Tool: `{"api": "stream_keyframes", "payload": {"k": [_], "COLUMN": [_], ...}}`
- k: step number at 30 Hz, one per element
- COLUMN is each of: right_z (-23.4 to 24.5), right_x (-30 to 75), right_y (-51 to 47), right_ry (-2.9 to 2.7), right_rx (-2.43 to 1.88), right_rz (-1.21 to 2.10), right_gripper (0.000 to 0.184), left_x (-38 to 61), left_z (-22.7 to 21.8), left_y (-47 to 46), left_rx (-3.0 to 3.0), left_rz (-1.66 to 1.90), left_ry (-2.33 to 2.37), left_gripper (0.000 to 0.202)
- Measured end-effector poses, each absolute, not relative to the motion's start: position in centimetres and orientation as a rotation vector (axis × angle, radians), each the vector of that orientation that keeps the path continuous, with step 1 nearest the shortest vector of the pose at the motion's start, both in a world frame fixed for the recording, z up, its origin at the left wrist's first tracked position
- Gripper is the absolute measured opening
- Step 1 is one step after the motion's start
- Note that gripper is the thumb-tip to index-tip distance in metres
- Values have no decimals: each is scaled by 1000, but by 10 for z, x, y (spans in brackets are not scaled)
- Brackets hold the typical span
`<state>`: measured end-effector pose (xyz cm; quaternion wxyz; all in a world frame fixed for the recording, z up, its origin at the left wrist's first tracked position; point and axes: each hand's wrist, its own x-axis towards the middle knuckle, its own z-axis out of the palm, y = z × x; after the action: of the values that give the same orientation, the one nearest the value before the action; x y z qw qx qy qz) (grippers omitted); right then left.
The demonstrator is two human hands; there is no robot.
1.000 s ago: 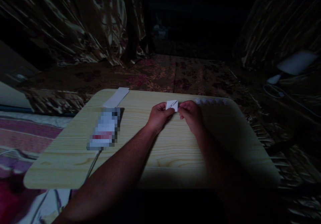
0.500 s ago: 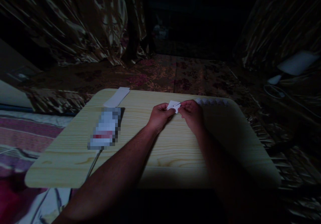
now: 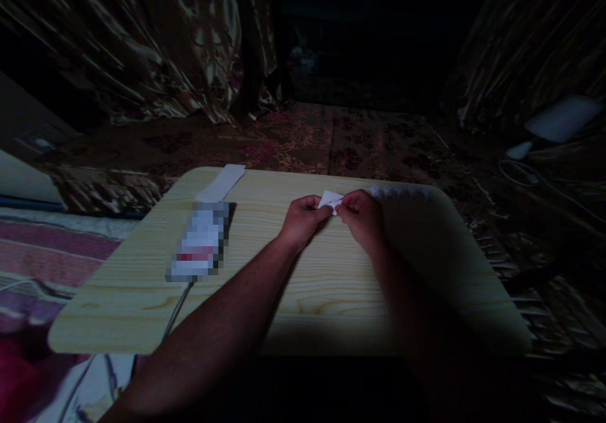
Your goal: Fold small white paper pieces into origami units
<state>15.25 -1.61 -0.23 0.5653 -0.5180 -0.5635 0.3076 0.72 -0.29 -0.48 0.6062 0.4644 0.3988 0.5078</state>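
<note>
My left hand (image 3: 303, 220) and my right hand (image 3: 362, 216) meet over the far middle of a light wooden table (image 3: 284, 297). Both pinch a small folded white paper (image 3: 329, 199) between their fingertips, with fingers curled closed. The paper is tilted, one corner pointing away from me. Just right of my right hand, a row of small folded white paper pieces (image 3: 402, 190) lies along the table's far edge.
A blurred flat device (image 3: 199, 241) with a cable (image 3: 177, 309) running toward me lies on the table's left part. A white paper strip (image 3: 221, 183) rests at the far left corner. Patterned fabric surrounds the table, and a white object (image 3: 558, 119) sits at the far right.
The paper has been turned and lowered between my fingers, from nearly square-on to tilted. My hands have drawn slightly closer together.
</note>
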Motion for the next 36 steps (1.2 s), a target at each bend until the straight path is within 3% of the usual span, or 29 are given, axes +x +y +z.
{"api": "stream_keyframes", "payload": {"k": [22,36], "right_z": [0,-7], "right_x": [152,153], "right_y": [-21,-21], "right_ry": [-1536,-1514], "right_rx": [-1124,-1118], "right_rz": [479,731], "right_gripper": [9,7], "left_x": [7,5], "left_z": [3,2], "left_y": [-5,-3], "left_rx": [982,903], "left_rz": [1093,1068], "left_ry": [862,756], "left_gripper": [18,18]}}
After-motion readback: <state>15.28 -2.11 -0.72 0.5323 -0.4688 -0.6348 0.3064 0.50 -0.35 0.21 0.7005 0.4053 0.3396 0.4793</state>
